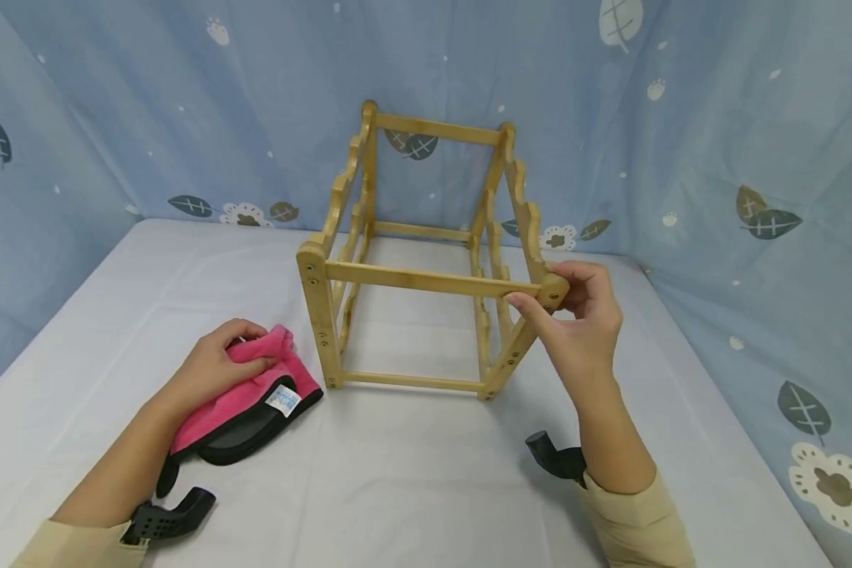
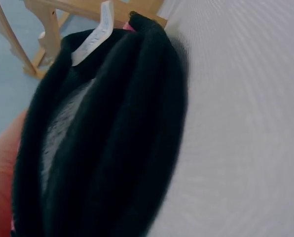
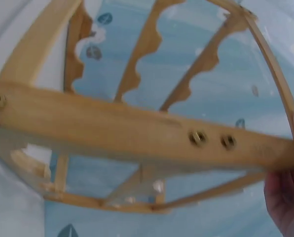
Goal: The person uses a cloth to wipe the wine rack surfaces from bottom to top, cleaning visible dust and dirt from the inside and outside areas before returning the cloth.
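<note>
A pale wooden rack (image 1: 426,278) with scalloped side rails stands on the white-covered table. My right hand (image 1: 588,323) grips its near right top corner, the thumb on the front bar and the fingers behind the post. In the right wrist view the same rack (image 3: 137,131) shows a post with screw heads. To the left, my left hand (image 1: 216,367) holds a folded pink cloth (image 1: 284,355) with black edging, a dark underside and a white tag (image 1: 283,400). The left wrist view shows the cloth's black edging (image 2: 112,123) close to the tabletop; most fingers are hidden there.
A white sheet covers the table (image 1: 397,489). Blue patterned curtains (image 1: 241,102) hang behind it and along both sides. Black wrist mounts (image 1: 173,517) sit at each wrist, near the beige sleeves.
</note>
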Action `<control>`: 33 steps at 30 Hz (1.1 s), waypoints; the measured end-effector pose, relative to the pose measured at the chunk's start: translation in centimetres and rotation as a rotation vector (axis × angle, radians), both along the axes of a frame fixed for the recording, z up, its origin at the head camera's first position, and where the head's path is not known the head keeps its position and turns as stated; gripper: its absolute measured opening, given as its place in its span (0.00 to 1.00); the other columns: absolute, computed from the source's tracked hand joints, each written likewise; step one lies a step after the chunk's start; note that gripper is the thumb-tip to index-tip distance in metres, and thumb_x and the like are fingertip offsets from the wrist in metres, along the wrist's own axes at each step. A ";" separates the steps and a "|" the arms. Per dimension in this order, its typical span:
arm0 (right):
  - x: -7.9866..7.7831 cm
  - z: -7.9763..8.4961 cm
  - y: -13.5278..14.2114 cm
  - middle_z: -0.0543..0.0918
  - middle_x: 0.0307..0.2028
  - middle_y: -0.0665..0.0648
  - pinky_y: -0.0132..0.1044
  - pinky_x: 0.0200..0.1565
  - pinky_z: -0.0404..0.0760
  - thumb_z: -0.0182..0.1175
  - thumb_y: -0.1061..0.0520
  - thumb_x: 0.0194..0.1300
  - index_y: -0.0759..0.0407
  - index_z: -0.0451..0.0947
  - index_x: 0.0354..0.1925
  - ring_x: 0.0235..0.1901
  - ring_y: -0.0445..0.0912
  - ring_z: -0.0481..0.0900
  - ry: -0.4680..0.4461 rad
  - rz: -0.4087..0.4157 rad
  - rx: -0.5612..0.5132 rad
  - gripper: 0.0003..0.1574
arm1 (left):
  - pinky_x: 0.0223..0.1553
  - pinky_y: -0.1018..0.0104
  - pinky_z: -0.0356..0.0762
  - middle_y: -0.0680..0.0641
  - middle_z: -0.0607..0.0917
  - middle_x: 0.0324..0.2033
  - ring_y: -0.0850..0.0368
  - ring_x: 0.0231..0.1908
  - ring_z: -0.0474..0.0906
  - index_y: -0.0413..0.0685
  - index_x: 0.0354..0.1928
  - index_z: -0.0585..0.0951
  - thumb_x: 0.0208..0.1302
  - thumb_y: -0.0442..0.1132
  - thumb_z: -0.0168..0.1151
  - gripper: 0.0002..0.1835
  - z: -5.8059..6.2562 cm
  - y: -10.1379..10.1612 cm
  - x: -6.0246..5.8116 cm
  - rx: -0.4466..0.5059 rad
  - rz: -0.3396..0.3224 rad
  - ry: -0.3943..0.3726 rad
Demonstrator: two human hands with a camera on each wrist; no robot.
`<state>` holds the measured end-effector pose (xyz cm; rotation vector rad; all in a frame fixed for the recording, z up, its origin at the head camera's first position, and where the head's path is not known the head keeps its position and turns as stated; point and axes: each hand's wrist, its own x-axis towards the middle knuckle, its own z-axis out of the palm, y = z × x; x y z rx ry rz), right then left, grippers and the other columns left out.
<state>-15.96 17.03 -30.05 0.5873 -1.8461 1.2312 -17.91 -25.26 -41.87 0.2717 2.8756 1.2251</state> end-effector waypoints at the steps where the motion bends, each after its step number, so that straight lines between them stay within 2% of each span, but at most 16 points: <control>1: -0.1 0.0 0.3 0.76 0.35 0.44 0.23 0.32 0.74 0.70 0.45 0.50 0.78 0.70 0.42 0.26 0.35 0.73 0.008 0.029 0.021 0.40 | 0.43 0.62 0.72 0.41 0.78 0.48 0.51 0.46 0.71 0.48 0.53 0.73 0.57 0.48 0.66 0.24 0.0 -0.2 0.0 0.009 0.000 0.001; 7: -0.5 0.6 2.1 0.79 0.38 0.54 0.24 0.34 0.77 0.67 0.45 0.54 0.79 0.71 0.45 0.29 0.35 0.78 0.027 0.213 0.133 0.38 | 0.42 0.69 0.72 0.43 0.78 0.47 0.55 0.44 0.70 0.48 0.52 0.73 0.57 0.47 0.65 0.22 -0.4 -0.4 -0.2 0.031 -0.002 0.011; 12: -0.7 1.0 3.5 0.79 0.42 0.55 0.25 0.38 0.79 0.67 0.56 0.56 0.83 0.70 0.48 0.35 0.38 0.81 0.009 0.410 0.187 0.33 | 0.40 0.76 0.71 0.47 0.78 0.45 0.64 0.41 0.71 0.48 0.50 0.75 0.57 0.44 0.66 0.19 -0.4 -0.2 0.2 0.065 0.003 0.047; 17: -0.7 1.1 4.2 0.79 0.44 0.58 0.27 0.40 0.80 0.67 0.60 0.56 0.84 0.69 0.50 0.37 0.41 0.82 0.011 0.493 0.193 0.32 | 0.38 0.80 0.71 0.58 0.77 0.40 0.68 0.40 0.71 0.49 0.47 0.77 0.56 0.41 0.67 0.16 0.7 0.2 0.5 0.140 0.012 0.108; 23: -0.8 1.0 4.3 0.79 0.43 0.58 0.27 0.40 0.80 0.67 0.60 0.56 0.85 0.69 0.50 0.38 0.41 0.82 0.027 0.504 0.181 0.33 | 0.35 0.77 0.73 0.61 0.77 0.37 0.65 0.39 0.72 0.49 0.43 0.78 0.54 0.33 0.67 0.14 3.4 0.8 1.3 0.241 -0.002 0.164; 27: -1.0 1.0 4.2 0.79 0.42 0.58 0.27 0.40 0.80 0.66 0.59 0.57 0.84 0.69 0.50 0.38 0.41 0.83 0.035 0.505 0.179 0.32 | 0.33 0.77 0.75 0.59 0.78 0.35 0.64 0.36 0.74 0.49 0.40 0.79 0.49 0.24 0.66 0.17 5.8 1.4 2.3 0.362 -0.052 0.259; 29: -1.0 1.0 4.2 0.79 0.42 0.58 0.27 0.40 0.80 0.66 0.60 0.57 0.84 0.69 0.50 0.38 0.41 0.83 0.033 0.510 0.178 0.32 | 0.32 0.77 0.75 0.56 0.79 0.34 0.63 0.34 0.74 0.46 0.38 0.80 0.46 0.19 0.63 0.18 7.1 2.1 2.6 0.485 -0.114 0.321; 33: -1.0 1.1 4.3 0.79 0.43 0.57 0.28 0.40 0.80 0.66 0.60 0.57 0.84 0.69 0.50 0.39 0.41 0.83 0.032 0.511 0.181 0.32 | 0.30 0.76 0.74 0.49 0.80 0.32 0.59 0.32 0.74 0.37 0.34 0.81 0.39 0.12 0.57 0.20 10.2 3.5 2.7 0.720 -0.293 0.420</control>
